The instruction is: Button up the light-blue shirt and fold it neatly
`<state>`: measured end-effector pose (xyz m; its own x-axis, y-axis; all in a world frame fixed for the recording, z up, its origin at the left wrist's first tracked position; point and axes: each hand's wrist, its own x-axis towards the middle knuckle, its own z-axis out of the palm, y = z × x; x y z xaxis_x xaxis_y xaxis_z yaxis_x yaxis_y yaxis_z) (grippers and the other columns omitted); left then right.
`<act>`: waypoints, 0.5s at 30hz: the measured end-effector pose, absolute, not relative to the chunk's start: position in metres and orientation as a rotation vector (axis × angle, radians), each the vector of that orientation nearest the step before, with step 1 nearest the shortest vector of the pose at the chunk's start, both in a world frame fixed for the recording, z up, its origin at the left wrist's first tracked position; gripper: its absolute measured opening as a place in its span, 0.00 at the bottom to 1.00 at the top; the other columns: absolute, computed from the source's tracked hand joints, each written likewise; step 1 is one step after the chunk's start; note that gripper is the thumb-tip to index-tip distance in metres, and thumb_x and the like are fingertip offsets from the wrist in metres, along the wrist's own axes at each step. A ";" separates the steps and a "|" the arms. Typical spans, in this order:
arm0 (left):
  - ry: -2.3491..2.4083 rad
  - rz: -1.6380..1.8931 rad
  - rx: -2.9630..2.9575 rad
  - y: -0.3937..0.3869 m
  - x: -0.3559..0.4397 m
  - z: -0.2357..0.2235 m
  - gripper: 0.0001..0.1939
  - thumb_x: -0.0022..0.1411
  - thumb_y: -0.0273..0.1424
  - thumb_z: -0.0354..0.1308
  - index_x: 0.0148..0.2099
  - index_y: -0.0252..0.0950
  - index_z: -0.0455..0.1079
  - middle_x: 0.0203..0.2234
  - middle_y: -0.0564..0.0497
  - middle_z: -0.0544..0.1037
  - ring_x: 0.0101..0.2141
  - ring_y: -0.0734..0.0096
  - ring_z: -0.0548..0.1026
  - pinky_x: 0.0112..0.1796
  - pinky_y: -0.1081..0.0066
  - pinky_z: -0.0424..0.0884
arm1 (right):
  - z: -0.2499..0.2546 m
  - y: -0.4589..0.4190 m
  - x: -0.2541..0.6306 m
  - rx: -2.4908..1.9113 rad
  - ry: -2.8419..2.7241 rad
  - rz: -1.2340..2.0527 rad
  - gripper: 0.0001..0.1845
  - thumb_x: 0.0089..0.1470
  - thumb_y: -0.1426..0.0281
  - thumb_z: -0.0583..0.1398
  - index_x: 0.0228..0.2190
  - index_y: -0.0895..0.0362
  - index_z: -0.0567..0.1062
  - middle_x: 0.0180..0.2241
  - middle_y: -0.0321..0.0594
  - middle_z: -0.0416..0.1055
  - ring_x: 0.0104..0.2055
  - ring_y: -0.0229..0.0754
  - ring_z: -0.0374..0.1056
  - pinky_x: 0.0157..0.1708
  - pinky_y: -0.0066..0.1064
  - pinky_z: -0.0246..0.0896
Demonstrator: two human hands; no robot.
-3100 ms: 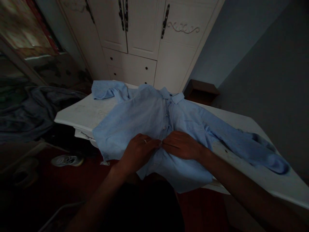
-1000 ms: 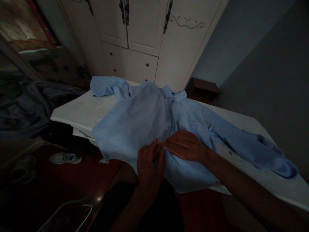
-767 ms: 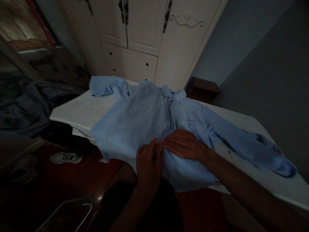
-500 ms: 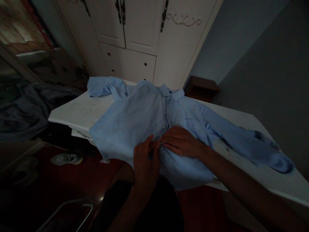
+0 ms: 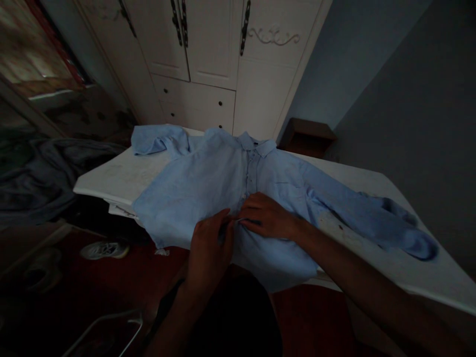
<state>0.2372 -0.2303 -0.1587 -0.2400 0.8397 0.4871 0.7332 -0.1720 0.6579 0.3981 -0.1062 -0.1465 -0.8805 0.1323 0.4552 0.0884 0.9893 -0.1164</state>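
Observation:
A light blue button-up shirt (image 5: 208,173) lies spread face up on a white table (image 5: 122,171), collar at the far side, lower hem hanging over the near edge. My left hand (image 5: 210,248) pinches the front placket from the near left, thumb and fingers closed on the cloth. From the right, my right hand (image 5: 264,215) grips the same placket, its fingertips touching those of my left hand. Any button between the fingertips is hidden. A few buttons show along the placket above the hands.
Beyond the table stands a white wardrobe (image 5: 211,64) with drawers. A brown box-like stand (image 5: 310,131) is by the wall. On the red floor at left are a shoe (image 5: 104,249) and a white wire hanger (image 5: 107,317). Dark cloth (image 5: 48,173) is heaped at far left.
Since the earliest frame my left hand has turned more upright, its fingers bunching the placket. My right hand keeps its grip. In the last half second the view shifted slightly; the hands stay together.

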 end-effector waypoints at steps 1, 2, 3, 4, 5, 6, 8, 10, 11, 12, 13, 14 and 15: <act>1.916 1.330 1.893 -0.229 0.234 -0.156 0.14 0.64 0.31 0.56 0.51 0.35 0.70 0.39 0.46 0.81 0.41 0.62 0.79 0.46 0.58 0.74 | -0.147 -0.106 0.398 -0.130 -2.643 0.102 0.10 0.64 0.69 0.54 0.38 0.57 0.74 0.31 0.41 0.70 0.36 0.41 0.63 0.38 0.34 0.57; 1.888 1.280 1.907 -0.227 0.231 -0.153 0.14 0.64 0.31 0.55 0.51 0.35 0.70 0.38 0.47 0.82 0.41 0.62 0.79 0.46 0.58 0.74 | -0.147 -0.107 0.398 -0.100 -2.624 0.074 0.09 0.63 0.70 0.54 0.38 0.56 0.74 0.31 0.40 0.70 0.35 0.40 0.62 0.37 0.34 0.56; 1.858 1.241 1.906 -0.226 0.227 -0.151 0.14 0.64 0.30 0.55 0.52 0.35 0.70 0.38 0.47 0.82 0.40 0.62 0.79 0.46 0.59 0.74 | -0.146 -0.107 0.398 -0.071 -2.603 0.047 0.09 0.62 0.72 0.54 0.37 0.56 0.75 0.30 0.39 0.70 0.34 0.40 0.62 0.36 0.34 0.55; 1.821 1.212 1.900 -0.224 0.225 -0.149 0.14 0.65 0.30 0.54 0.52 0.35 0.70 0.38 0.47 0.82 0.40 0.63 0.80 0.45 0.60 0.75 | -0.146 -0.108 0.398 -0.048 -2.587 0.021 0.09 0.62 0.73 0.54 0.37 0.55 0.75 0.29 0.38 0.70 0.33 0.40 0.61 0.36 0.34 0.54; 1.783 1.190 1.900 -0.222 0.222 -0.147 0.13 0.65 0.30 0.53 0.51 0.36 0.71 0.38 0.47 0.82 0.39 0.63 0.80 0.43 0.61 0.75 | -0.145 -0.109 0.399 -0.031 -2.578 -0.002 0.09 0.61 0.74 0.54 0.36 0.55 0.75 0.29 0.37 0.69 0.33 0.39 0.61 0.35 0.34 0.54; 1.747 1.172 1.908 -0.221 0.219 -0.146 0.13 0.65 0.30 0.53 0.50 0.36 0.71 0.38 0.47 0.82 0.39 0.63 0.80 0.42 0.62 0.76 | -0.144 -0.110 0.399 -0.021 -2.574 -0.023 0.09 0.60 0.75 0.54 0.35 0.55 0.75 0.28 0.37 0.69 0.32 0.39 0.61 0.36 0.34 0.53; 1.690 1.140 1.955 -0.217 0.215 -0.144 0.12 0.64 0.29 0.54 0.49 0.38 0.72 0.38 0.47 0.82 0.38 0.64 0.80 0.41 0.63 0.76 | -0.142 -0.112 0.400 -0.010 -2.578 -0.062 0.09 0.59 0.76 0.55 0.33 0.56 0.75 0.27 0.36 0.68 0.32 0.39 0.60 0.36 0.34 0.52; 1.657 1.089 2.030 -0.215 0.211 -0.142 0.12 0.63 0.28 0.55 0.49 0.40 0.73 0.37 0.49 0.82 0.37 0.64 0.80 0.42 0.63 0.76 | -0.140 -0.114 0.400 -0.004 -2.584 -0.104 0.09 0.59 0.75 0.55 0.30 0.56 0.75 0.26 0.36 0.68 0.31 0.39 0.59 0.36 0.35 0.52; 1.645 1.057 2.065 -0.214 0.210 -0.141 0.13 0.62 0.28 0.56 0.48 0.40 0.73 0.36 0.50 0.82 0.37 0.65 0.80 0.42 0.63 0.76 | -0.139 -0.115 0.400 0.000 -2.584 -0.126 0.10 0.59 0.75 0.55 0.30 0.56 0.75 0.26 0.36 0.67 0.31 0.39 0.59 0.36 0.35 0.52; 1.633 1.031 2.093 -0.213 0.209 -0.140 0.12 0.62 0.28 0.56 0.48 0.41 0.74 0.35 0.51 0.82 0.36 0.65 0.80 0.41 0.64 0.76 | -0.137 -0.115 0.401 0.004 -2.579 -0.150 0.10 0.60 0.74 0.55 0.29 0.56 0.75 0.25 0.36 0.67 0.31 0.39 0.58 0.36 0.35 0.52; 1.623 1.017 2.110 -0.212 0.209 -0.139 0.12 0.62 0.28 0.56 0.48 0.42 0.74 0.34 0.52 0.82 0.36 0.66 0.80 0.41 0.64 0.76 | -0.136 -0.116 0.401 0.011 -2.571 -0.178 0.11 0.60 0.74 0.55 0.29 0.56 0.74 0.25 0.35 0.67 0.30 0.39 0.57 0.36 0.35 0.53; 1.615 1.018 2.108 -0.212 0.209 -0.138 0.12 0.61 0.28 0.57 0.47 0.42 0.74 0.33 0.52 0.82 0.35 0.66 0.80 0.41 0.65 0.77 | -0.135 -0.117 0.400 0.020 -2.558 -0.210 0.11 0.61 0.74 0.55 0.28 0.56 0.74 0.24 0.35 0.66 0.29 0.39 0.57 0.36 0.35 0.53; 1.608 1.035 2.085 -0.211 0.209 -0.137 0.12 0.61 0.29 0.57 0.47 0.42 0.74 0.33 0.52 0.82 0.35 0.67 0.80 0.41 0.65 0.77 | -0.134 -0.117 0.400 0.029 -2.544 -0.246 0.12 0.61 0.74 0.55 0.27 0.56 0.74 0.23 0.34 0.65 0.29 0.38 0.56 0.36 0.34 0.53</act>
